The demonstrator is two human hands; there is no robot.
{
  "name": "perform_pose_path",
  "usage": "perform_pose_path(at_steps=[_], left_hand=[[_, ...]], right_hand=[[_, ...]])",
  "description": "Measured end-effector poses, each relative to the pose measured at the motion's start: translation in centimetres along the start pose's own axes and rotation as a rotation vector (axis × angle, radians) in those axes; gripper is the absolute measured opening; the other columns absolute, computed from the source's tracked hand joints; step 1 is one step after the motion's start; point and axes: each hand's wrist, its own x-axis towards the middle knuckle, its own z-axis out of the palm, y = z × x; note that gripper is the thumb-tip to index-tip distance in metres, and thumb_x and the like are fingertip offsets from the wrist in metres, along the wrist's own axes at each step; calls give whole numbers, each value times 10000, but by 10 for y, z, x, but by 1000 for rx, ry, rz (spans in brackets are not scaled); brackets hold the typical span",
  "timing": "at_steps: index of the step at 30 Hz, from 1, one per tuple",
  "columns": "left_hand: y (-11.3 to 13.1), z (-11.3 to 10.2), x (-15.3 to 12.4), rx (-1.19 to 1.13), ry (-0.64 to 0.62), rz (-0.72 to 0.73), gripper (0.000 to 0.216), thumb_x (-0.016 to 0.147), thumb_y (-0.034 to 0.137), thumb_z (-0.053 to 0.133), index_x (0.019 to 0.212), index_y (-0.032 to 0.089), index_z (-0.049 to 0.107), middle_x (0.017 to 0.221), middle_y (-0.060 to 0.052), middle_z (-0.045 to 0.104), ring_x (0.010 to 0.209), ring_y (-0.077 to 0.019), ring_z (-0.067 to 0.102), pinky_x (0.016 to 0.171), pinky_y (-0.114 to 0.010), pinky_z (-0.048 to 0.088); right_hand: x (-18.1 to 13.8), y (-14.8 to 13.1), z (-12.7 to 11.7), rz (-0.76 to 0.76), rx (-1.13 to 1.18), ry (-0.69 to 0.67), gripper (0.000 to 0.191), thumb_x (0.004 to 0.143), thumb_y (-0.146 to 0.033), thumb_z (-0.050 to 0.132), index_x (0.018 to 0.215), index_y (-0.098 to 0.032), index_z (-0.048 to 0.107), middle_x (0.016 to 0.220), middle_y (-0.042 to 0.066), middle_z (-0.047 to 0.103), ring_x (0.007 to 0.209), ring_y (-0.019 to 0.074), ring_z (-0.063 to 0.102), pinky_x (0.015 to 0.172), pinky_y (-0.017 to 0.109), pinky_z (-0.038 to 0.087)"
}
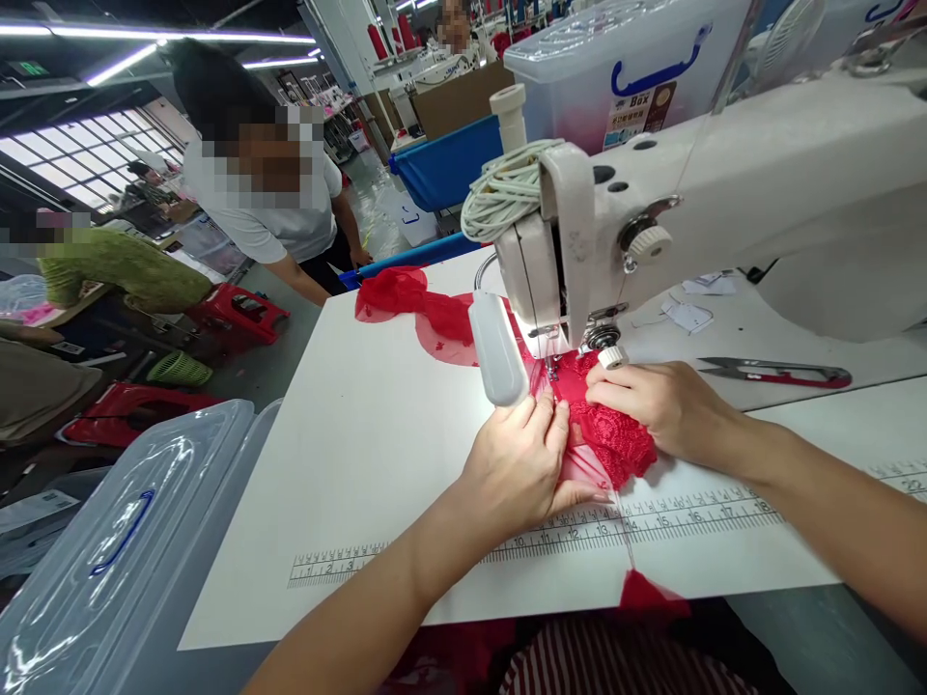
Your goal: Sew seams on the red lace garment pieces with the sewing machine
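Note:
Red lace fabric (615,439) lies bunched under the needle and presser foot (552,369) of a white sewing machine (695,174). My left hand (522,454) rests on its sheer left part, fingers stretched toward the presser foot and thumb apart. On the right, my right hand (662,410) pinches the lace edge close to the needle; its fingertips are partly hidden. A sheer red strip (441,314) trails behind the machine head across the table. Threads run from the fabric to a small red piece (648,594) at the table's front edge.
Thread snips (778,373) lie right of my right hand. A grey lamp head (499,352) hangs beside the needle. A printed ruler (681,516) crosses the white table (348,463). Lidded plastic boxes (130,541) stand at left. A person (267,203) stands beyond the table.

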Motion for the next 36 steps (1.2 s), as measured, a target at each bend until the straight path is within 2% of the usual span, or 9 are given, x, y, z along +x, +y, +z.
perform_pose_path(at_steps=[6,13,19,26,29,31,34,36], left_hand=[[0,1,-1,31,22,4,837,912,709,266,1195,-1,608,1136,-252,647,1010,-327,603,795,-420,474],[-2,2,1,67,49,11,846,920,709,218,1184,15,625,1169,-232,652,1030,-318,603,803,-418,466],[-1,-1,1,110,2,-31,869,887,753,216,1202,58,633,1207,-200,649,1064,-335,603,870,-444,439],[1,-1,1,113,-35,-58,863,882,749,293,1253,27,584,1261,-220,609,1147,-354,550,950,-478,406],[2,-2,5,100,26,-49,699,919,647,386,1166,38,623,1172,-209,636,1086,-329,571,864,-434,447],[3,-2,7,83,84,-27,466,943,488,457,1012,76,663,957,-145,664,882,-260,606,710,-369,457],[5,0,9,88,150,9,200,918,206,482,820,135,641,704,-39,579,603,-162,506,520,-304,362],[5,0,9,97,168,26,207,878,67,460,763,148,612,676,-22,563,566,-142,475,487,-287,332]], right_hand=[[-1,1,0,21,-14,20,226,887,-86,419,758,-200,567,872,3,658,597,105,473,491,263,268],[1,0,1,36,-35,8,225,890,-108,411,739,-202,549,848,-3,644,590,107,446,481,261,249],[2,0,0,82,-30,-30,207,898,-134,419,776,-208,569,796,-2,598,623,118,452,497,255,264],[4,2,-2,61,85,-40,204,872,-77,410,793,-190,559,789,27,554,672,143,445,567,263,329],[5,1,-7,54,145,-109,173,856,-77,426,825,-179,562,825,47,540,698,155,449,595,271,368],[5,0,-10,65,145,-132,105,863,-153,485,904,-167,582,879,69,551,725,170,470,623,292,399],[4,-3,-15,85,104,-137,250,864,-277,561,1090,-175,590,961,89,574,791,199,516,668,322,430],[2,-5,-16,75,52,-120,324,874,-335,568,1171,-207,584,1023,93,588,803,203,537,650,320,430]])
